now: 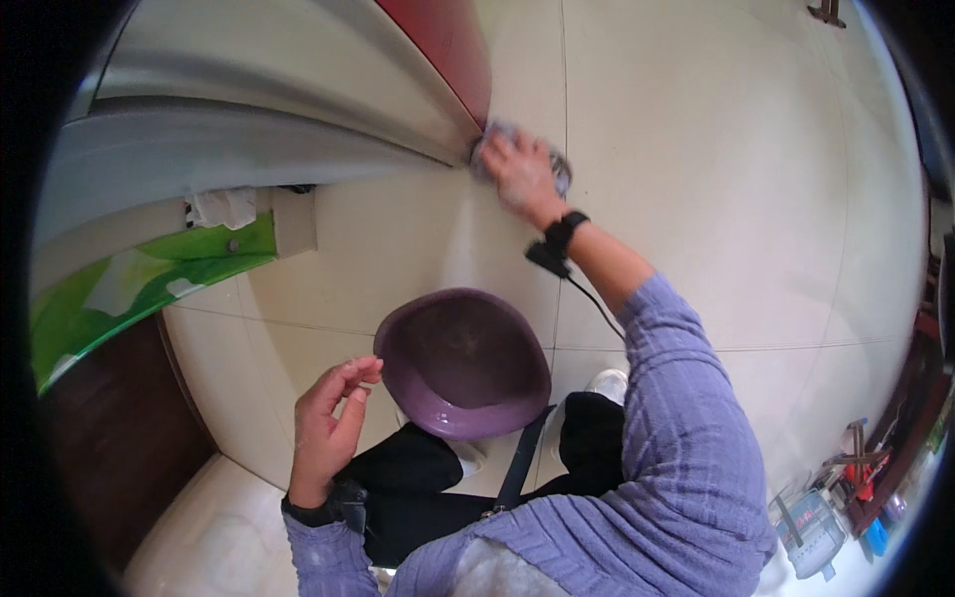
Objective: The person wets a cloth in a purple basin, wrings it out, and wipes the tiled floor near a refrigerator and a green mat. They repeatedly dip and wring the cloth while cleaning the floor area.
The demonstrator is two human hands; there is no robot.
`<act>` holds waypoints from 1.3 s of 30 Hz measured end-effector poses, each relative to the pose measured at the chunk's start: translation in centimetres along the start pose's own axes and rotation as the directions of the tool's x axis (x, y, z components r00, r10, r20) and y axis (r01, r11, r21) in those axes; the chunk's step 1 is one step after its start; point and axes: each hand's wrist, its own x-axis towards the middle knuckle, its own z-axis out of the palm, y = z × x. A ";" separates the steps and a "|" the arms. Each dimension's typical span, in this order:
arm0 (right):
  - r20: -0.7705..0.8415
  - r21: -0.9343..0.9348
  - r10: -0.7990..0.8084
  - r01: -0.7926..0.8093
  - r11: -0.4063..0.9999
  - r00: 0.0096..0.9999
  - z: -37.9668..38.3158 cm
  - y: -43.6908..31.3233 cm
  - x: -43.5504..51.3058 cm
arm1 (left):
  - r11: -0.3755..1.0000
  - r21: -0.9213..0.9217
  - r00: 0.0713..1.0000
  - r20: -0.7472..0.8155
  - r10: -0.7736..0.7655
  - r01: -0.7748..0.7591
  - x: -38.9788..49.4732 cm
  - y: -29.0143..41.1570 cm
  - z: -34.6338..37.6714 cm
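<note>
My right hand (pixel 522 175), blurred by motion, presses a bunched grey cloth (pixel 489 160) against the lower corner of a large cabinet-like appliance (pixel 298 82) with a red side. The cloth shows on both sides of the fingers, near the floor. My left hand (pixel 336 418) is empty, its fingers slightly curled beside the left rim of a purple plastic basin (pixel 462 425). Whether the fingertips touch the rim I cannot tell. Dark-looking water appears to be in the basin, which is in front of my knees.
Pale floor tiles (pixel 694 224) surround the basin. At left are a green patterned panel (pixel 149 276), a white crumpled bag (pixel 224 207) and a dark brown wooden panel (pixel 119 440). A clear plastic container (pixel 813 533) stands at lower right. A black cable (pixel 597 302) trails from my right wrist.
</note>
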 end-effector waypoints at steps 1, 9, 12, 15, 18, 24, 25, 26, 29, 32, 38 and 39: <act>0.029 -0.028 -0.107 0.107 0.994 0.994 -0.3 -1.0 -0.7 | 1.000 -0.009 1.000 0.000 0.006 -0.006 -0.1 0.1 0.0; 0.060 0.217 -0.170 0.154 0.964 0.984 -0.3 4.1 2.0 | 0.998 -0.030 0.999 0.001 -0.054 0.054 0.1 0.8 0.4; 0.027 0.270 -0.220 0.204 0.941 0.975 0.3 5.8 3.3 | 0.987 -0.089 0.990 -0.042 -0.136 0.132 -0.3 0.3 0.2; -0.003 0.292 -0.213 0.205 0.934 0.977 0.9 6.8 3.9 | 0.974 -0.110 0.975 -0.075 -0.208 0.199 -1.2 -0.3 -0.1; -0.004 0.249 -0.013 0.014 0.968 1.000 1.1 8.7 5.6 | 0.951 -0.145 0.944 -0.149 -0.295 0.274 -2.6 -0.4 -0.3; 0.013 0.222 0.208 -0.206 0.953 0.978 2.3 12.6 15.4 | 0.920 -0.280 0.919 -0.209 -0.336 0.273 -4.8 -0.4 -0.3; 0.023 0.240 0.272 -0.269 0.933 0.962 2.8 12.4 16.5 | 0.924 -0.270 0.917 -0.217 -0.334 0.272 -4.8 -0.4 -0.2; 0.019 0.199 0.257 -0.256 0.946 0.966 3.3 12.1 17.3 | 0.925 -0.259 0.913 -0.228 -0.339 0.279 -4.6 -0.4 -0.2; 0.122 0.070 0.279 -0.289 0.955 0.953 4.3 11.4 18.2 | 0.922 -0.267 0.920 -0.200 -0.337 0.280 -3.9 -0.1 -0.2; 0.121 0.042 0.227 -0.233 0.972 0.966 3.9 10.9 16.4 | 0.907 -0.336 0.934 -0.160 -0.319 0.253 -2.5 0.1 -0.2; 0.236 0.206 -0.024 -0.026 0.978 0.971 0.1 5.8 5.7 | 0.904 -0.386 0.967 -0.092 -0.236 0.184 0.6 1.1 0.2; 0.269 0.278 -0.114 0.036 0.960 0.956 -0.4 4.8 3.6 | 0.911 -0.372 0.972 -0.074 -0.223 0.181 1.0 1.3 0.4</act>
